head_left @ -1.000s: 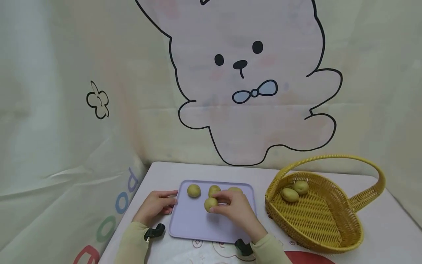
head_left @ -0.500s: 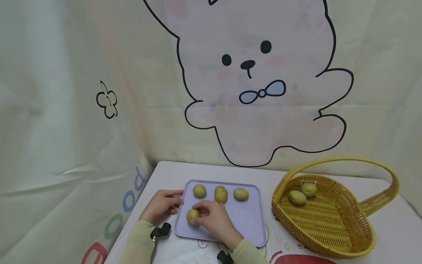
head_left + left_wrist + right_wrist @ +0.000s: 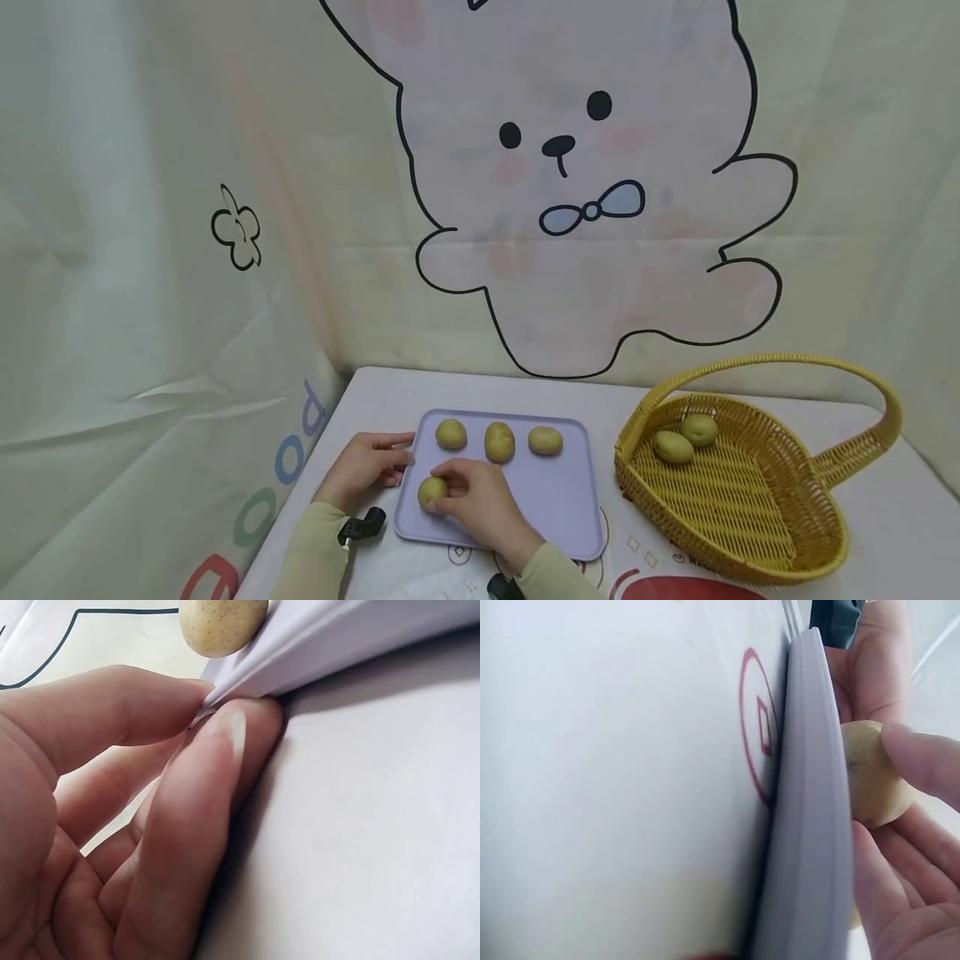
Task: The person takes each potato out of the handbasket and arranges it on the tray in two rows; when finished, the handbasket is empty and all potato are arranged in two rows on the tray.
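Note:
A lavender tray [image 3: 551,504] lies on the table, with three potatoes in a row along its back: a round potato [image 3: 451,434], an upright potato [image 3: 499,442] and a sideways potato [image 3: 545,441]. At the tray's front left, my right hand [image 3: 480,504] pinches another potato [image 3: 430,494] between thumb and fingers; the right wrist view shows this potato [image 3: 871,780] partly behind the tray's rim, so whether it touches the tray I cannot tell. My left hand [image 3: 365,468] holds the tray's left edge, its fingers [image 3: 196,784] against the rim.
To the tray's right stands a yellow woven basket [image 3: 813,533] with a tall arched handle, holding two potatoes [image 3: 686,439] at its back left. A printed cloth [image 3: 360,275] hangs behind and left of the table.
My right hand has carried its potato leftward from mid-tray to the front left, uncovering the back-row potatoes; it moved only slightly in the last half second. The left hand stays at the tray's edge.

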A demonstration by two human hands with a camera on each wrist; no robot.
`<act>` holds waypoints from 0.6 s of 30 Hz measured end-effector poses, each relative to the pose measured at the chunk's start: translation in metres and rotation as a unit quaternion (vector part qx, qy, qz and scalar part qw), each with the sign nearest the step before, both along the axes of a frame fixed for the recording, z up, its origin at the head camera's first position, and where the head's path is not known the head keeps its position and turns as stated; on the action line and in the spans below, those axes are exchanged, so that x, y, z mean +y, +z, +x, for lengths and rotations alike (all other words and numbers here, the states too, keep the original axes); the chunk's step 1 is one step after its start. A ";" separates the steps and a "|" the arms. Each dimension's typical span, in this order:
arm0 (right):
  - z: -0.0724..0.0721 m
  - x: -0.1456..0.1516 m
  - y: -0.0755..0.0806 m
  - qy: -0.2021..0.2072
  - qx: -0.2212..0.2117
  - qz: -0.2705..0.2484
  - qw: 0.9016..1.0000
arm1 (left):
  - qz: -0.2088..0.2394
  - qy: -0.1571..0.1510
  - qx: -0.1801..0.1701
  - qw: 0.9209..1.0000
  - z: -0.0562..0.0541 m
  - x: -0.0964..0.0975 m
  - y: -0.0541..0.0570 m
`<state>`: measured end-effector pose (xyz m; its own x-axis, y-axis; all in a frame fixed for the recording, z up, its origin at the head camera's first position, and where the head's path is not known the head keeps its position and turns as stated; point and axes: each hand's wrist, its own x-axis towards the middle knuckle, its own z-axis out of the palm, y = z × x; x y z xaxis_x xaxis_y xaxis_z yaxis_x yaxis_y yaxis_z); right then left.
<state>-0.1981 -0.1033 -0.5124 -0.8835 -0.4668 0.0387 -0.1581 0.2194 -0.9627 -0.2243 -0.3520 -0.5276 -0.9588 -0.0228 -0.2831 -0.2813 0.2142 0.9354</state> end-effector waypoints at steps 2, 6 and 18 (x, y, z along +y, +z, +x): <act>0.001 0.002 0.002 0.000 0.007 0.015 1.000 | 0.002 0.001 -0.002 1.000 0.000 0.000 0.000; 0.001 0.007 0.006 0.000 0.026 0.037 0.999 | 0.006 0.003 -0.007 1.000 -0.001 0.000 0.000; 0.001 0.002 0.000 -0.006 0.012 0.023 1.000 | 0.001 -0.003 -0.003 1.000 -0.001 -0.001 0.000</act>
<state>-0.1974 -0.1018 -0.5122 -0.8879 -0.4585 0.0385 -0.1777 0.2646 -0.9478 -0.2255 -0.3529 -0.5273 -0.9573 -0.0172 -0.2886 -0.2855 0.2137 0.9342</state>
